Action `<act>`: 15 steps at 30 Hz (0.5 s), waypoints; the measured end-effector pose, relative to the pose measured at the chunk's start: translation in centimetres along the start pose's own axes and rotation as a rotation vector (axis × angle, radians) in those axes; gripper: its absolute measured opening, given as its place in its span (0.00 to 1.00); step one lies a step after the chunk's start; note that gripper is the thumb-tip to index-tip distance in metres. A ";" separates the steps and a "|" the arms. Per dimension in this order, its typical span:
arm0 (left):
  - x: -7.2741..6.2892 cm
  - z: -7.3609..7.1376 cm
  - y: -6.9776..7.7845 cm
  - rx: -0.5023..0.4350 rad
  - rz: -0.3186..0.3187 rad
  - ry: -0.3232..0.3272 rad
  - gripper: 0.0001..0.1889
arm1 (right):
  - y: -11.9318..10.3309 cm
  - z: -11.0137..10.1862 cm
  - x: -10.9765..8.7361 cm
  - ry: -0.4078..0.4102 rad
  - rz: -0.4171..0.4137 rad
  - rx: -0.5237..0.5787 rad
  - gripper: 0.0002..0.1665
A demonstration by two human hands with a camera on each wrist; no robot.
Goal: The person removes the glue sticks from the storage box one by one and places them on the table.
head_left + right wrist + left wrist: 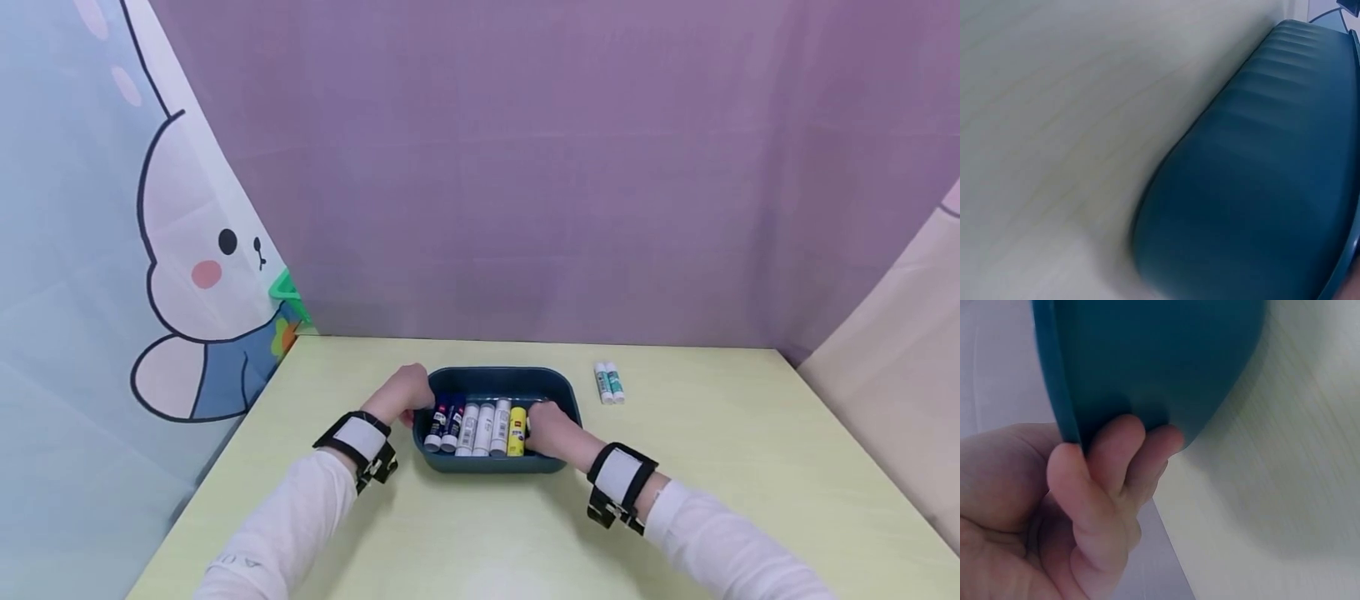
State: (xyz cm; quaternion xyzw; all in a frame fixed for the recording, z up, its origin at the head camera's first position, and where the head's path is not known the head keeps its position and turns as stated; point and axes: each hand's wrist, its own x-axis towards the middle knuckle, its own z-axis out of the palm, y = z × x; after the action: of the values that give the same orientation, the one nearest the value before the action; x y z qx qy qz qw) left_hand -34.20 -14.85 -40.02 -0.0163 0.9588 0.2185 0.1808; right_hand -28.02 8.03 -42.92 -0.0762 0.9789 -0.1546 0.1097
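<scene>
A dark teal bin (pixel 495 466) sits on the table with glue sticks lying side by side in it: two dark blue ones (pixel 452 423), several white ones (pixel 483 428) and a yellow one (pixel 517 431). My left hand (pixel 408 389) grips the bin's left end; in the left wrist view its curled fingers (pixel 1116 450) lie against the outer wall below the rim. Inside the bin's right end, my right hand (pixel 553 428) is lowered beside the yellow stick. A pale sliver of a glue stick shows at its fingers, the rest hidden by the hand.
Two white-and-green glue sticks (pixel 609 382) lie together on the pale yellow table (pixel 712 417), right of the bin. A purple cloth (pixel 525 167) hangs behind the table. At the left is a printed cloth (pixel 67 333) with a cartoon animal.
</scene>
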 end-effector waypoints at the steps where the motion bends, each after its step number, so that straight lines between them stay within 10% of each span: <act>1: 0.1 0.0 0.0 0.000 -0.002 0.000 0.15 | 0.0 -0.1 -0.1 -0.003 0.003 0.002 0.14; 15: -0.1 0.1 0.0 -0.001 0.010 0.013 0.14 | 0.1 -1.8 -0.5 0.019 0.005 0.021 0.14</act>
State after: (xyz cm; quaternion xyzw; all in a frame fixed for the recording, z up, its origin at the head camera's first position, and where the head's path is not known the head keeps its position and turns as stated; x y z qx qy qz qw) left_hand -34.13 -14.82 -40.05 -0.0130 0.9600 0.2196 0.1732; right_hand -27.95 8.72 -41.15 -0.0709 0.9784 -0.1655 0.1018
